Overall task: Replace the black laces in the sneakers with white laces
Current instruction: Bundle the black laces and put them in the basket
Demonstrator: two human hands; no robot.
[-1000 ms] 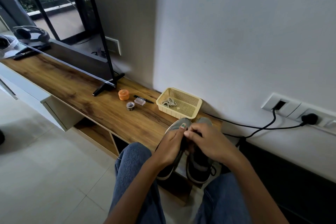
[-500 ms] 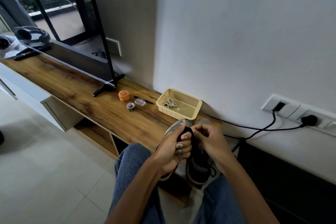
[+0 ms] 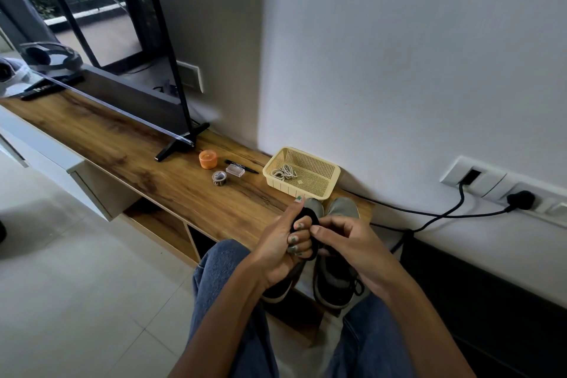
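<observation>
Two grey sneakers with dark heels stand side by side at the near right end of the wooden shelf; the right sneaker [image 3: 336,281] shows a black lace at its heel side, and the left sneaker [image 3: 314,207] is mostly hidden by my hands. My left hand [image 3: 283,242] grips a coiled black lace [image 3: 308,215] wound around its fingers. My right hand [image 3: 349,244] pinches the same lace just beside it. White laces [image 3: 283,174] lie in a cream basket [image 3: 329,182] behind the sneakers.
On the wooden shelf [image 3: 153,169] sit an orange tub [image 3: 208,159], a tape roll [image 3: 219,178], a small clear box [image 3: 235,169], a black pen [image 3: 247,169] and a TV [image 3: 132,101] on a stand. A black cable [image 3: 429,212] runs to wall sockets on the right. My knees are below.
My hands have risen off the sneakers. The black lace, earlier hidden between them, is now wound in a loop around my left fingers, with the right hand drawn a little to the right.
</observation>
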